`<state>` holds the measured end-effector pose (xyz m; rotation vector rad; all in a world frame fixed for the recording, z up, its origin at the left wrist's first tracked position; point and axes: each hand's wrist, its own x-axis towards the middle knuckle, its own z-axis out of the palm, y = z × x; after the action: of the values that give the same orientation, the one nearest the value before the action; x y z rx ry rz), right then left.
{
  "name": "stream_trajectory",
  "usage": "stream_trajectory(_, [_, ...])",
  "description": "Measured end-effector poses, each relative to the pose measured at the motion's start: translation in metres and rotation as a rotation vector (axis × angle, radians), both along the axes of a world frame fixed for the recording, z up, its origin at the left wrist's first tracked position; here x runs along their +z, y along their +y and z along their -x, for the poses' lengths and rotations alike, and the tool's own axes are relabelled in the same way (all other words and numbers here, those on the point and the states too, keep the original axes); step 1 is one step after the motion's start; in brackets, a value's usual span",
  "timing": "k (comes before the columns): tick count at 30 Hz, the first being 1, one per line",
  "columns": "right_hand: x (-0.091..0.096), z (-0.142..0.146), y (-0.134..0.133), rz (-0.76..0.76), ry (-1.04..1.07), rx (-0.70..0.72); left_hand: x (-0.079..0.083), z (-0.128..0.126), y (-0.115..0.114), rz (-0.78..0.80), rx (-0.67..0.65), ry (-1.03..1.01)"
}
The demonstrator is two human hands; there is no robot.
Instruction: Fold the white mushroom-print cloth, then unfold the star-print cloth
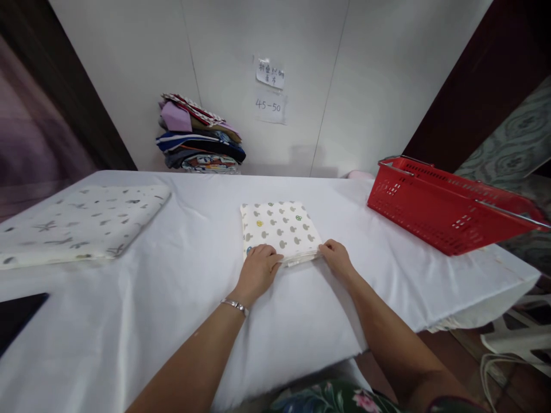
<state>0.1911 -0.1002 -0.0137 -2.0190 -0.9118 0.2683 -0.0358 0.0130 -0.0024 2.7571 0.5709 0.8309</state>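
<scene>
Near the tabletop's (181, 298) front edge, the left hand (257, 269) curls its fingers over the near left corner of a folded cloth (279, 228). The right hand (336, 258) pinches the near right corner. The cloth is cream with grey mushroom shapes, square and lying flat mid-tabletop. At the right edge a red basket (430, 206) sits tilted, its inside hidden. A patterned pad (77, 221) lies left, and stacked fabrics (200, 135) stand at the far edge.

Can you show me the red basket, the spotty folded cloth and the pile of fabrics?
red basket (408, 212): head view, on its near side wall.
folded patterned cloth (279, 226): head view, middle of its top face.
stack of fabrics (200, 140): head view, middle of its front.
</scene>
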Motion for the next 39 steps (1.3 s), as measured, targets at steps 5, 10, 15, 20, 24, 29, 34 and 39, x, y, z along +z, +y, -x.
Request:
stream_trajectory(5, [0.000,0.000,-0.001,0.064,-0.057,0.011,-0.001,0.000,0.000,0.019,-0.005,-0.001])
stream_trajectory(10, [0.003,0.007,-0.005,0.047,-0.184,0.016,-0.001,0.001,0.000,0.031,-0.012,0.004])
stream_trajectory(15, [0.010,0.021,0.001,-0.174,-0.514,0.223,0.001,0.002,0.000,0.045,-0.016,-0.003])
stream_trajectory(20, [0.007,0.030,0.005,0.036,-0.637,0.484,0.002,0.002,-0.001,0.052,-0.019,-0.002])
stream_trajectory(24, [0.003,0.029,0.001,0.244,-0.652,0.499,0.002,0.003,-0.001,0.061,-0.022,-0.019])
stream_trajectory(29, [-0.001,0.024,-0.003,0.262,-0.691,0.472,0.003,0.004,-0.002,0.089,-0.013,-0.016])
stream_trajectory(34, [0.011,0.030,0.001,0.267,-0.716,0.476,0.003,0.005,-0.003,0.104,0.011,-0.028])
stream_trajectory(39, [0.045,0.050,0.021,0.125,-0.728,0.600,0.001,0.005,-0.004,0.090,0.020,-0.046])
